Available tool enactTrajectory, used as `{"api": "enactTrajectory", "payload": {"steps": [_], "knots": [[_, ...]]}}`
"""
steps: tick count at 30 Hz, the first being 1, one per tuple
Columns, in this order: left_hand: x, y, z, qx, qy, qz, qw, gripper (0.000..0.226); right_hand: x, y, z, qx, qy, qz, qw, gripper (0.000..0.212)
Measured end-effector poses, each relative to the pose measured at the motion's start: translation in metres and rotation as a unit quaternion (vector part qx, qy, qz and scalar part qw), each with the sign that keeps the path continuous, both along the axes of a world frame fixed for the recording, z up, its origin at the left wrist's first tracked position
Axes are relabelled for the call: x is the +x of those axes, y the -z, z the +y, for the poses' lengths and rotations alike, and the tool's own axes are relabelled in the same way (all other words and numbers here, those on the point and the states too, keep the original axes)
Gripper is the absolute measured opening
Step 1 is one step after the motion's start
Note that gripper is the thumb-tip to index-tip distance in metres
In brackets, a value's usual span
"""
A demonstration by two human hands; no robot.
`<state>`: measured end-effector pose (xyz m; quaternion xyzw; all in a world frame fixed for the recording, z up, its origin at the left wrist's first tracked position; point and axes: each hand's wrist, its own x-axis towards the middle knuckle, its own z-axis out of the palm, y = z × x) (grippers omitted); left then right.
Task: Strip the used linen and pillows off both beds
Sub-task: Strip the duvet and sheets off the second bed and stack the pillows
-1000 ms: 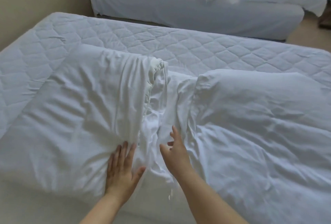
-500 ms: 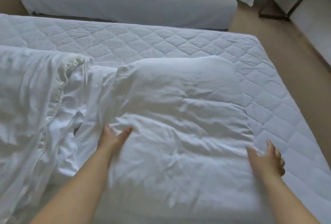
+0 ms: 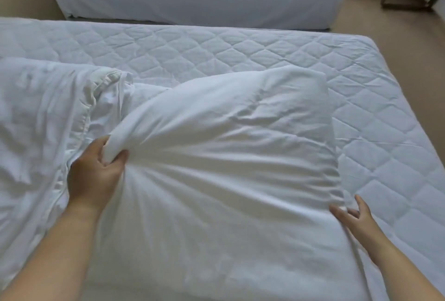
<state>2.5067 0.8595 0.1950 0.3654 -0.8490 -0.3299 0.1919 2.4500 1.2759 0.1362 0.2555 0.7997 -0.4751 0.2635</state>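
Pillow (image 3: 228,144): left hand (image 3: 94,175) fingers clench its corner; right hand (image 3: 354,216) fingers spread, touching.

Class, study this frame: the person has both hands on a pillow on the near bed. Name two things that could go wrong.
The left hand grips only a bunched corner of the pillow, so the fabric may stretch or slip. The right hand just touches the opposite edge, open; lifting now could let that side sag.
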Motion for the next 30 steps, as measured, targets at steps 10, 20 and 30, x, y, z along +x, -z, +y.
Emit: {"api": "enactTrajectory", "payload": {"steps": [10, 20, 30], "knots": [[-0.001, 0.098, -0.025, 0.026, 0.144, -0.369, 0.918, 0.069, 0.011, 0.054, 0.029, -0.045, 0.049, -0.055, 0.996, 0.135], [-0.134, 0.051, -0.058, 0.111, 0.027, -0.077, 0.990, 0.048, -0.040, 0.029, -0.041, 0.061, 0.011, 0.065, 0.996, 0.132], [-0.213, 0.087, -0.054, 0.264, 0.142, -0.162, 0.940, 0.035, -0.055, 0.052, -0.070, 0.179, -0.024, 0.109, 0.978, 0.127]]}}
